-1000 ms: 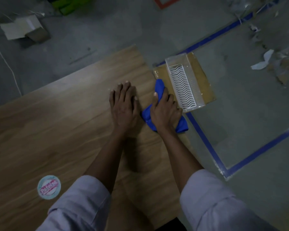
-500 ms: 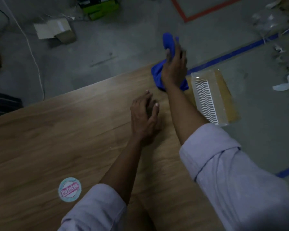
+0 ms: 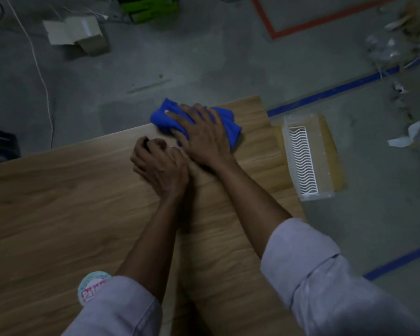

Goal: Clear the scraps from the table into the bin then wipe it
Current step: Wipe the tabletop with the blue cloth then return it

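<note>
The blue cloth [image 3: 228,128] sits bunched at the wooden surface's [image 3: 58,202] far corner, pressed flat under the right hand's [image 3: 204,139] spread fingers, the left hand [image 3: 159,166] fisted beside it, the clear bin [image 3: 324,154] on the floor nearby.

Cloth [image 3: 166,117] back down on table [image 3: 58,202]

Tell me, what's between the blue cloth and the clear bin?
Just bare wooden table, then a thin strip of the cardboard that the clear bin sits on. No scraps lie there. The head view shows it, right of the blue cloth.
</note>
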`<action>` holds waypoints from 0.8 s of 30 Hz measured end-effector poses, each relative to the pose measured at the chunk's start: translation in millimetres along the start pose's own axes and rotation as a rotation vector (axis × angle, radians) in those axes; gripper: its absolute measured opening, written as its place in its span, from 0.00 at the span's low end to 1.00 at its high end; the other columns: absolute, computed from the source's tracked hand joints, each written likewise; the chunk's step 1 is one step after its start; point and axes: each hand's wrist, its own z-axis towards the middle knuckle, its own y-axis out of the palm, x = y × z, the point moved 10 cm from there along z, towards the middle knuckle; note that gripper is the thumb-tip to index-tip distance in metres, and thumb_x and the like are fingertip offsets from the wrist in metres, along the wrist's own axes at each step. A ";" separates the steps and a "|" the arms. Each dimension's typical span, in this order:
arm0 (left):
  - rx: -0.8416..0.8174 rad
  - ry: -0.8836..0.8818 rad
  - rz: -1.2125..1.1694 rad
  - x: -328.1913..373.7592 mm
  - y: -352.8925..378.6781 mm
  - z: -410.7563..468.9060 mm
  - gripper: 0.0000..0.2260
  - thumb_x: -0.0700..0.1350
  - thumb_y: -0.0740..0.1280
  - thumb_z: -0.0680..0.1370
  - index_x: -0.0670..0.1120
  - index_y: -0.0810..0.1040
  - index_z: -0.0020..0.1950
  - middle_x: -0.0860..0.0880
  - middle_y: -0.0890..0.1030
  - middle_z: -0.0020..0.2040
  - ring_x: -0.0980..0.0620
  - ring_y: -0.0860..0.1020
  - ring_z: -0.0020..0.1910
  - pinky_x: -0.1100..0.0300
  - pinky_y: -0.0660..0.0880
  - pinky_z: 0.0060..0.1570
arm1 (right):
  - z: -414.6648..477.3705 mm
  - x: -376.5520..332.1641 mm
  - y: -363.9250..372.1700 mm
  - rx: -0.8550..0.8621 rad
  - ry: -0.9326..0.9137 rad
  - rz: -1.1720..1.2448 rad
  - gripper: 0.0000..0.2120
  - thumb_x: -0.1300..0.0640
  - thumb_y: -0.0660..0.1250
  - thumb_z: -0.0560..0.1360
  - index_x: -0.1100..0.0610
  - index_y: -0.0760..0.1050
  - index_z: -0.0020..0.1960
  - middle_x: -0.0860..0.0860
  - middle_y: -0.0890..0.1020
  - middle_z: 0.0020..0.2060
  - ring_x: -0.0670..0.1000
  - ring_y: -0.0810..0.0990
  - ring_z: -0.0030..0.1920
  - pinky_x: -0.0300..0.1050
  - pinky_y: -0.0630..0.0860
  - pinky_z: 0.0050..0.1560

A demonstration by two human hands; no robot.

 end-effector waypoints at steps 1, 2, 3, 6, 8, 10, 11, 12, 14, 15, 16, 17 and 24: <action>-0.018 0.013 0.016 1.5 0.8 -1.5 0.12 0.50 0.64 0.75 0.46 0.74 0.56 0.43 0.71 0.70 0.40 0.68 0.67 0.47 0.63 0.64 | -0.7 21.1 -4.6 0.021 0.066 -0.018 0.24 0.38 0.55 0.82 0.36 0.65 0.78 0.44 0.71 0.76 0.54 0.68 0.75 0.56 0.55 0.76; -0.023 0.022 0.023 3.0 0.6 -3.0 0.12 0.50 0.64 0.75 0.47 0.74 0.56 0.43 0.70 0.70 0.40 0.67 0.68 0.47 0.62 0.64 | -3.0 42.9 -10.2 0.037 0.128 -0.033 0.24 0.38 0.55 0.82 0.37 0.65 0.78 0.45 0.71 0.76 0.54 0.68 0.75 0.56 0.55 0.76; -0.019 0.028 0.027 4.6 -0.8 -4.2 0.12 0.50 0.64 0.75 0.47 0.74 0.56 0.43 0.70 0.70 0.40 0.67 0.67 0.47 0.62 0.64 | -6.7 62.4 -16.3 0.049 0.175 -0.041 0.24 0.38 0.55 0.83 0.37 0.65 0.78 0.45 0.71 0.76 0.55 0.68 0.75 0.56 0.55 0.76; -0.025 0.026 0.032 8.9 -2.2 -5.7 0.12 0.50 0.64 0.76 0.47 0.74 0.56 0.43 0.70 0.70 0.40 0.67 0.68 0.47 0.61 0.65 | -19.7 106.3 -31.8 0.067 0.280 -0.072 0.24 0.38 0.52 0.84 0.38 0.64 0.78 0.45 0.69 0.77 0.54 0.65 0.77 0.56 0.56 0.76; -0.037 0.030 0.030 8.7 -3.2 -6.7 0.12 0.49 0.63 0.77 0.46 0.74 0.57 0.42 0.70 0.71 0.40 0.67 0.68 0.47 0.61 0.65 | -26.4 122.9 -39.5 0.073 0.332 -0.073 0.23 0.38 0.52 0.84 0.38 0.63 0.79 0.44 0.66 0.79 0.54 0.64 0.78 0.56 0.57 0.75; -0.058 0.070 0.006 9.6 -6.1 -10.6 0.12 0.48 0.64 0.78 0.45 0.74 0.59 0.42 0.69 0.72 0.39 0.66 0.69 0.46 0.61 0.66 | -35.0 139.7 -42.6 0.056 0.382 -0.052 0.24 0.40 0.52 0.84 0.38 0.61 0.80 0.44 0.63 0.80 0.54 0.64 0.77 0.57 0.61 0.71; -0.081 0.094 -0.016 9.5 -7.3 -14.0 0.12 0.47 0.64 0.78 0.45 0.74 0.60 0.41 0.69 0.72 0.39 0.66 0.70 0.45 0.61 0.67 | -41.3 149.6 -44.8 0.053 0.415 -0.029 0.24 0.40 0.51 0.84 0.39 0.60 0.80 0.46 0.64 0.80 0.56 0.65 0.75 0.58 0.64 0.69; -0.104 0.114 -0.037 8.8 -7.3 -17.7 0.13 0.47 0.64 0.78 0.44 0.74 0.61 0.41 0.68 0.73 0.39 0.66 0.71 0.46 0.61 0.68 | -48.4 162.0 -48.3 0.065 0.464 0.012 0.25 0.41 0.51 0.84 0.42 0.60 0.81 0.49 0.65 0.79 0.57 0.67 0.74 0.60 0.68 0.67; -0.153 0.143 -0.067 6.9 -8.0 -25.3 0.15 0.45 0.63 0.80 0.43 0.74 0.66 0.40 0.67 0.75 0.39 0.64 0.73 0.45 0.62 0.71 | -70.8 192.8 -61.0 0.147 0.621 0.140 0.27 0.44 0.51 0.84 0.48 0.63 0.80 0.55 0.69 0.76 0.61 0.70 0.70 0.61 0.72 0.64; -0.192 0.158 -0.070 7.1 -8.2 -30.5 0.17 0.45 0.62 0.81 0.42 0.73 0.69 0.39 0.65 0.77 0.38 0.62 0.75 0.45 0.61 0.74 | -88.1 207.0 -70.6 0.219 0.718 0.218 0.26 0.45 0.52 0.85 0.52 0.65 0.80 0.57 0.71 0.74 0.63 0.70 0.69 0.60 0.72 0.64; -0.248 0.168 -0.064 8.9 -7.0 -35.1 0.19 0.44 0.62 0.81 0.41 0.71 0.71 0.38 0.63 0.78 0.37 0.60 0.76 0.44 0.59 0.76 | -106.5 218.9 -84.2 0.310 0.808 0.287 0.24 0.47 0.53 0.86 0.55 0.66 0.79 0.59 0.73 0.72 0.63 0.71 0.68 0.57 0.70 0.65; -0.319 0.162 -0.039 11.4 -4.8 -39.9 0.21 0.44 0.63 0.81 0.40 0.69 0.73 0.37 0.60 0.79 0.36 0.57 0.78 0.44 0.57 0.77 | -124.7 224.9 -99.0 0.397 0.875 0.349 0.23 0.48 0.55 0.86 0.57 0.67 0.78 0.60 0.74 0.70 0.62 0.72 0.68 0.53 0.68 0.65; -0.828 -0.231 -0.572 82.3 -20.9 -103.2 0.14 0.55 0.68 0.80 0.48 0.79 0.61 0.45 0.81 0.62 0.46 0.78 0.60 0.54 0.75 0.54 | -209.0 139.9 -131.8 0.464 1.084 1.786 0.21 0.44 0.61 0.84 0.58 0.78 0.66 0.53 0.86 0.54 0.53 0.85 0.51 0.50 0.84 0.50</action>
